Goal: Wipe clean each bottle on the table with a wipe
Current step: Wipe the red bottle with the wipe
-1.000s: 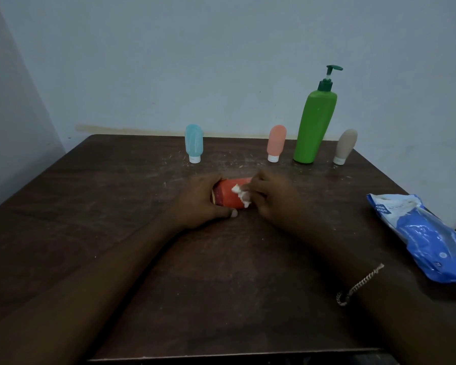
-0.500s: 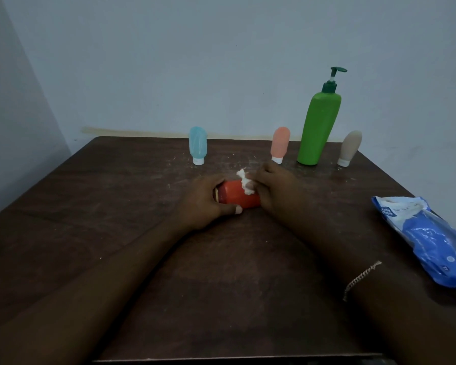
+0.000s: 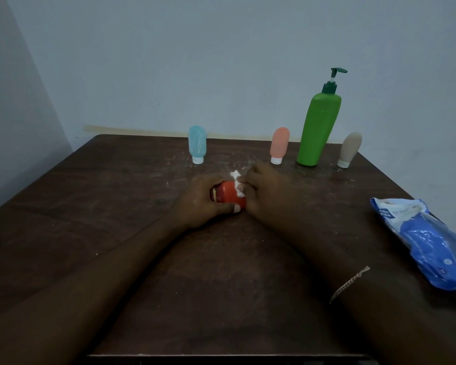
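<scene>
A small red bottle [image 3: 229, 194] lies on its side at the middle of the dark wooden table [image 3: 116, 206]. My left hand [image 3: 200, 200] grips its left end, thumb along the front. My right hand [image 3: 263, 191] pinches a crumpled white wipe [image 3: 237, 183] against the bottle's top right part. Along the back stand a blue tube bottle [image 3: 197, 144], a pink tube bottle [image 3: 279, 145], a tall green pump bottle [image 3: 319, 127] and a beige tube bottle [image 3: 349, 149], all upright.
A blue and white pack of wipes [image 3: 429, 241] lies at the table's right edge. Pale walls close in behind and to the left. The table's near edge runs along the bottom of the view.
The wipe has moved from the front of the red bottle up over its top, with my right hand shifting slightly back. My left hand keeps its grip.
</scene>
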